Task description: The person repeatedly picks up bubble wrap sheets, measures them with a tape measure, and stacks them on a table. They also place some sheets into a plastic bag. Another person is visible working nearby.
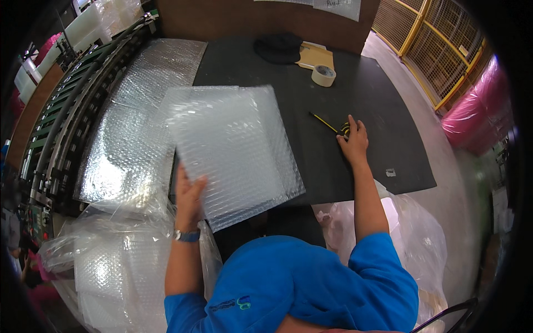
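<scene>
The left hand (190, 197) grips, while the right hand (355, 141) (set farther forward) curls in a grasp.

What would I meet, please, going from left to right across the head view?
Roller conveyor → silvery bubble sheet → clear bubble-wrap sheets → tape roll → right hand → pink plastic bundle.

Clear, glossy plastic with a pimpled face makes up the bubble-wrap sheets (239, 150) at the dial's centre. At ten o'clock, the silvery sheet (130, 116) shines like metal foil, its surface dimpled. The table (400, 127) looks matt black and smooth, faintly scuffed. At one o'clock sit a smooth cream tape roll (320, 79) and matt tan paper (313, 54). The blue shirt (277, 272) at six is matt cloth; the bag (61, 244) at eight, thin crinkled glossy film; the fence (412, 30) at two, yellow-framed mesh
</scene>
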`<control>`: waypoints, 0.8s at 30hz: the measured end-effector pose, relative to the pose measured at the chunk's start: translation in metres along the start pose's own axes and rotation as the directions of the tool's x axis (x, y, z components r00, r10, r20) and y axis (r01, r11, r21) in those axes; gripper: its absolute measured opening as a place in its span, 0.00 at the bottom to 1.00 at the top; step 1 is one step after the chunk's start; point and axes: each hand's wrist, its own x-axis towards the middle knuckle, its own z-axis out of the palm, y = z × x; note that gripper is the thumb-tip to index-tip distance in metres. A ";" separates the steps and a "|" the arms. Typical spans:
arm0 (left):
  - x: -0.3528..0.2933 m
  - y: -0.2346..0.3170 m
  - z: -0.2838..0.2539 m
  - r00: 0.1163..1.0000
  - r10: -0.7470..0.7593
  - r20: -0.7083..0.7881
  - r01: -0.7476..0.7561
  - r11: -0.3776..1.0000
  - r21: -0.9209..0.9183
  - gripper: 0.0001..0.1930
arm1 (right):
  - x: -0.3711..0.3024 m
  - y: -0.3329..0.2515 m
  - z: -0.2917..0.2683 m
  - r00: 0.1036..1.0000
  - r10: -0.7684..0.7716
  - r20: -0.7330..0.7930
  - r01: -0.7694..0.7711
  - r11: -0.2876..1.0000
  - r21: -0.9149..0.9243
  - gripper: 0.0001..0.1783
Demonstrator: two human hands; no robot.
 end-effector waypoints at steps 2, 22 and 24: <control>-0.013 0.032 -0.022 0.965 0.161 -0.205 -0.138 0.983 0.122 0.25 | -0.001 0.000 0.003 1.000 0.002 -0.015 -0.001 0.999 0.054 0.39; -0.217 0.021 -0.315 0.015 0.255 -0.967 0.093 0.962 0.256 0.20 | -0.006 -0.053 -0.013 0.929 -0.345 -0.131 0.367 0.897 0.246 0.36; -0.241 0.011 -0.369 0.165 0.148 -0.975 0.046 0.986 0.157 0.15 | -0.011 -0.113 -0.017 0.842 -0.538 0.029 0.471 0.762 0.445 0.38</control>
